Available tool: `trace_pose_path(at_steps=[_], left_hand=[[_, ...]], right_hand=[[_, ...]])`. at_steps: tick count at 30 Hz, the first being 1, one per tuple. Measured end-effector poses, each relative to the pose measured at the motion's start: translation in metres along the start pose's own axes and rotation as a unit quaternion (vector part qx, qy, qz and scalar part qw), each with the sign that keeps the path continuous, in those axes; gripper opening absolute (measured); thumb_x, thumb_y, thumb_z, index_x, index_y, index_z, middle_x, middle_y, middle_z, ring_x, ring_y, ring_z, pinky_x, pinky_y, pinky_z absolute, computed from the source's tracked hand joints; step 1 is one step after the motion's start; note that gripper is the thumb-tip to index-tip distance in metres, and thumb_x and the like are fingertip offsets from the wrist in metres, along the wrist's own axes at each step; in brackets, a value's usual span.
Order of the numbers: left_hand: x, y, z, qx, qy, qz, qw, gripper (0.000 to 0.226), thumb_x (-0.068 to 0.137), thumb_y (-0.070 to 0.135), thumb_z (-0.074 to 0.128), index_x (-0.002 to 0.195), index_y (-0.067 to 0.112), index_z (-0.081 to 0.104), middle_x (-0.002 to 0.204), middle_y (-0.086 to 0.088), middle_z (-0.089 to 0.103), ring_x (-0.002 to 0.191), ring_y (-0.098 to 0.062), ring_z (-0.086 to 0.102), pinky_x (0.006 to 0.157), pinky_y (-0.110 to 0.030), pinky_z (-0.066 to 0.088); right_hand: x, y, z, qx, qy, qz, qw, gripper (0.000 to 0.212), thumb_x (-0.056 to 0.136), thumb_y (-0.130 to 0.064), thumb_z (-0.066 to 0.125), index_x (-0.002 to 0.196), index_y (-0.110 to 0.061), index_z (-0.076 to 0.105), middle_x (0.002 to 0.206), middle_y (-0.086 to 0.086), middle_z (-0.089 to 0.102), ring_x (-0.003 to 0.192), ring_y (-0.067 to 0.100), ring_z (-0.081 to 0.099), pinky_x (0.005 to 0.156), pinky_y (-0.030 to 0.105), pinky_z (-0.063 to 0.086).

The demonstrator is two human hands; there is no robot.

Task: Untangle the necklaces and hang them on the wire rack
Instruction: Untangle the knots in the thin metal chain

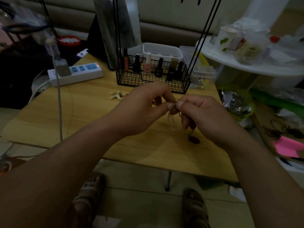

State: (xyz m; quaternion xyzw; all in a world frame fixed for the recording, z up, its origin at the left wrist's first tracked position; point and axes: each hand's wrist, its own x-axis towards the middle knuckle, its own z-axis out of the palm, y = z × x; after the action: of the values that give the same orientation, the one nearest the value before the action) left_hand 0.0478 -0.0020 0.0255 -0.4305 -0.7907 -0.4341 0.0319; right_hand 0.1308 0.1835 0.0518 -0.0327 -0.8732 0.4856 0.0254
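Note:
Both my hands meet above the middle of the wooden table (79,116). My left hand (144,109) and my right hand (202,116) pinch the same thin tangled necklaces (172,116) between thumbs and fingertips. Fine chain strands hang below the fingers. A dark oval pendant (194,139) dangles from my right hand down to the table top. The black wire rack (152,79) stands just behind my hands, with tall black rods (202,38) rising from it. A pale starfish-shaped pendant (118,94) lies on the table to the left of my hands.
Several nail polish bottles (147,65) stand in the wire basket. A white power strip (77,73) with a plugged cable lies at the back left. A white shelf (256,66) with jars and a green bag (238,102) crowd the right. My sandalled feet show below the table.

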Motion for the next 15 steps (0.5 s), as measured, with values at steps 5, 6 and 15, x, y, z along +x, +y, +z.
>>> trace_pose_path(at_steps=[5, 6, 15], left_hand=[[-0.0012, 0.0029, -0.0009, -0.016, -0.025, -0.022, 0.999, 0.005, 0.101, 0.019, 0.066, 0.096, 0.017, 0.064, 0.084, 0.018, 0.063, 0.077, 0.003, 0.058, 0.061, -0.011, 0.042], [-0.0014, 0.0034, -0.0009, -0.033, -0.029, -0.033, 0.998, 0.006, 0.101, 0.017, 0.066, 0.096, 0.016, 0.064, 0.081, 0.021, 0.062, 0.072, 0.006, 0.057, 0.059, -0.008, 0.041], [-0.0001, 0.0075, -0.0067, -0.125, -0.033, -0.071, 0.989, 0.006, 0.103, 0.014, 0.062, 0.100, 0.009, 0.062, 0.091, 0.000, 0.071, 0.086, -0.010, 0.071, 0.079, -0.033, 0.061]], right_hand=[[0.0011, 0.0001, 0.0027, 0.039, -0.011, 0.048, 0.998, 0.032, 0.105, -0.025, 0.051, 0.084, -0.012, 0.071, 0.059, 0.004, 0.058, 0.061, 0.018, 0.057, 0.062, 0.037, 0.043], [0.0015, -0.0003, 0.0027, 0.062, -0.014, 0.060, 0.996, 0.031, 0.104, -0.024, 0.051, 0.083, -0.011, 0.070, 0.059, 0.004, 0.056, 0.060, 0.020, 0.056, 0.061, 0.037, 0.042], [0.0040, -0.0014, 0.0012, 0.213, -0.052, 0.144, 0.965, 0.028, 0.105, -0.026, 0.048, 0.089, -0.010, 0.064, 0.055, 0.000, 0.042, 0.049, 0.015, 0.043, 0.052, 0.029, 0.031]])
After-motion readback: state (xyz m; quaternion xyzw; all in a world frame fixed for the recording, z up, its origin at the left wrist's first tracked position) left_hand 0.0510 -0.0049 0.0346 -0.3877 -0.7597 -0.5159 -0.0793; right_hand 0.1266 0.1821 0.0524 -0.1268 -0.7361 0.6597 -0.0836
